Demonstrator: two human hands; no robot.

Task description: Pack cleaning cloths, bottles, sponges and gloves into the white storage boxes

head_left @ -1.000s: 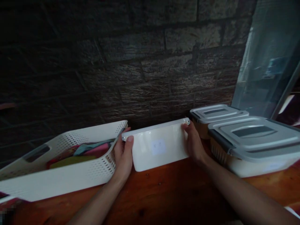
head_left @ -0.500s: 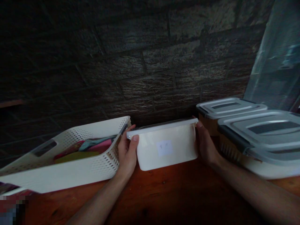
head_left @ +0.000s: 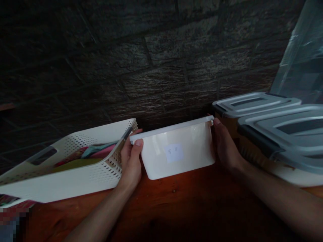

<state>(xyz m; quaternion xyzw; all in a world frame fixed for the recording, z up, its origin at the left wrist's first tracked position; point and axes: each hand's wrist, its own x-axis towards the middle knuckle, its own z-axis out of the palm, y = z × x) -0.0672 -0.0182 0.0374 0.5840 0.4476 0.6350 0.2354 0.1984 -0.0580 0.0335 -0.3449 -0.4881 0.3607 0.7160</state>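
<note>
Head view, dim light. From my remote station I have both hands on one thing, a white box, one at each end.

Left hand: grip closed on the box's left end. I see the thumb pressed on the front face just under the rim; the fingers run behind the end and are partly hidden.

Right hand: grip set against the right end, fingertips up near the rim corner. I cannot tell how far the fingers curl round the back.

Position of box: between my two grips, long front face toward me, a small paper label on it with handwriting I cannot read. In view the right end sits higher than the left. I cannot tell whether its base touches the worktop.

Surroundings: a perforated white basket lies just beside the left grip, holding coloured contents: blue, pink, yellow-green. I cannot tell if the knuckles touch it. Right of the right grip I note two grey-lidded containers, a nearer one and a farther one. A dark brick wall stands behind.
</note>
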